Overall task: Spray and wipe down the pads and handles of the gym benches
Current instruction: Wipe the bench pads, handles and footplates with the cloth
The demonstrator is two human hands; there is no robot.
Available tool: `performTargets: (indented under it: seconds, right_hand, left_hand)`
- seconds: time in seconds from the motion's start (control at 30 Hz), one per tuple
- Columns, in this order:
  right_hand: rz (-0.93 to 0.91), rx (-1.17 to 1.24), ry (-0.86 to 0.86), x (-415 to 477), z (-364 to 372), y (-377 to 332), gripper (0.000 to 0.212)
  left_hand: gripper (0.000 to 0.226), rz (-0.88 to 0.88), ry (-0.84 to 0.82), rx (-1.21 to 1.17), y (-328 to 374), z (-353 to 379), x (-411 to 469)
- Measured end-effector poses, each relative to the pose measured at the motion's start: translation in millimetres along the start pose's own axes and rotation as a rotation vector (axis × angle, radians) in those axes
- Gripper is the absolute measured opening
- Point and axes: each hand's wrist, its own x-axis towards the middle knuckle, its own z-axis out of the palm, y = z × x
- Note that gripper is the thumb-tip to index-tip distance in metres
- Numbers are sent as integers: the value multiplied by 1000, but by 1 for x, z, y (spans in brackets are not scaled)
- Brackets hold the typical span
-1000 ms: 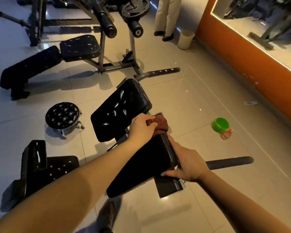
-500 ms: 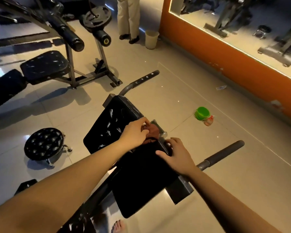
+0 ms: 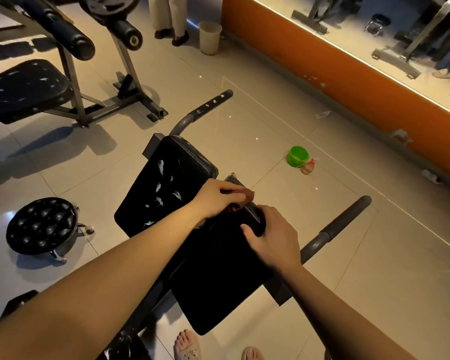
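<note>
We are mid-wipe on the near pad (image 3: 218, 281): our left hand (image 3: 216, 197) curls round the brown cloth (image 3: 248, 195), pressing it at the pad's far edge, while our right hand (image 3: 273, 237) grips that pad's far right corner — steadying it, we judge. Beyond it the second pad (image 3: 166, 188) shows white streaks. What looks like the spray bottle (image 3: 308, 167) sits on the floor, well beyond and right of the near pad. Next, we think, the cloth should cross to that streaked pad, then the handle (image 3: 346, 219) at the near pad's right.
</note>
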Motion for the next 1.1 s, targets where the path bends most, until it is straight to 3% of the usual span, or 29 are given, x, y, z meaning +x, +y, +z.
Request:
performTargets:
  seconds: [0.23,0.4,0.5,0.73,0.93,1.1]
  right_hand:
    - [-6,-45,-2,-6,0,-3,50]
    - [1,-64,16,-8,-1,0,49]
    - [5,-57,24,-11,0,5,49]
    - [19,-47,33,-14,4,9,53]
    - [22,-72,55,-15,5,7,51]
    - [3,-117,78,-16,7,7,51]
  left_hand:
    - [19,-199,50,-143,-39,-17,-14]
    - [44,-23,-96,-114,-2,6,4]
    - [37,-25,-149,-130,-1,10,4]
    - [34,-227,-37,-35,-81,-20,-39]
    - [23,-72,-14,-168,-48,1,-19]
    - [26,-89,19,-233,-90,-9,-51]
